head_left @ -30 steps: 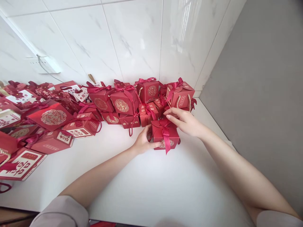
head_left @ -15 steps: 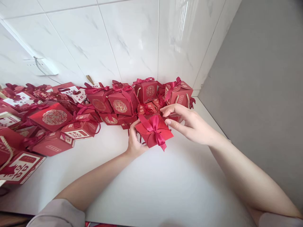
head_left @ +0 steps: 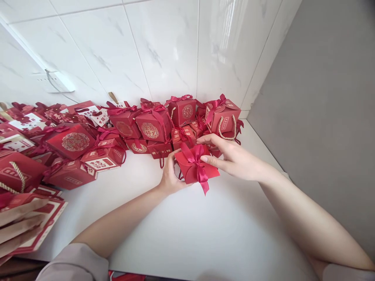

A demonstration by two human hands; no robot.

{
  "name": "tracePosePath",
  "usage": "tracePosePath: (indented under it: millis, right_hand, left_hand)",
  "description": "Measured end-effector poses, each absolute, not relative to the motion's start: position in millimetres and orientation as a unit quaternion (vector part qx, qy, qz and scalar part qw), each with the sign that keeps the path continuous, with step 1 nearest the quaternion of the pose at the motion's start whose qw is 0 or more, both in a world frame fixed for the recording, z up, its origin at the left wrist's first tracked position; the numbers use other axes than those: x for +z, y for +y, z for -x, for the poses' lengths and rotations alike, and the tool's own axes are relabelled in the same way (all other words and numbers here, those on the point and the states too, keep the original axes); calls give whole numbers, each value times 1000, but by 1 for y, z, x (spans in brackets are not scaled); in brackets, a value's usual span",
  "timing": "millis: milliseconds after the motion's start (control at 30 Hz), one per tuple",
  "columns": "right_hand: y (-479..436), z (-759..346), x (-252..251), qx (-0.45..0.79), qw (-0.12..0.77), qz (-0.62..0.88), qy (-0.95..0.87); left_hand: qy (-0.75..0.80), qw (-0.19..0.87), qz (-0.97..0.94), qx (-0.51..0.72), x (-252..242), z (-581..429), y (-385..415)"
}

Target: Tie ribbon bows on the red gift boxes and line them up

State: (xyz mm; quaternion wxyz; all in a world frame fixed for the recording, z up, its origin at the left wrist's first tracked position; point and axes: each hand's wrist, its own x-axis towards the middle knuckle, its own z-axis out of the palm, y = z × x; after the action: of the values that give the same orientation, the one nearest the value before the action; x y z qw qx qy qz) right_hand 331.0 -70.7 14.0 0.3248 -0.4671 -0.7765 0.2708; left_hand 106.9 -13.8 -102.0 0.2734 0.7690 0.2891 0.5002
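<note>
A red gift box [head_left: 190, 168] with a satin ribbon bow [head_left: 198, 162] on its folded top is held above the white table. My left hand [head_left: 170, 175] grips it from the left side, with a dark red cord handle showing beside the fingers. At the right side, my right hand [head_left: 231, 156] has its thumb on the top by the bow and its fingers over the far edge. Just behind the box stand stacked red gift boxes [head_left: 153, 127] with ribbons and gold print.
Another person's hand [head_left: 22, 226] is on a red-and-white box at the lower left. More red boxes [head_left: 70, 142] crowd the left side of the table [head_left: 199, 234]. A tiled wall [head_left: 166, 50] with a socket [head_left: 55, 82] stands behind, a grey panel [head_left: 316, 97] at right.
My right hand has come down from beside the gift box onto its top. The box has shifted slightly right in view. Another person's hand has appeared at lower left on a box.
</note>
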Motion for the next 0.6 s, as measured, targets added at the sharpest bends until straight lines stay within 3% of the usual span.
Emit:
tracePosePath:
  millis: [200,467,600]
  right_hand:
    - [-69,-331,14,293,299,456,-785]
    - [-68,-331,12,309,335,434,-777]
    - [-68,-331,14,295,352,433,-776]
  left_hand:
    - [265,287,-798,459,-108,-104,-10]
    - [221,139,-820,510,-111,-106,-6]
    - [211,116,-811,533,-111,-105,-4]
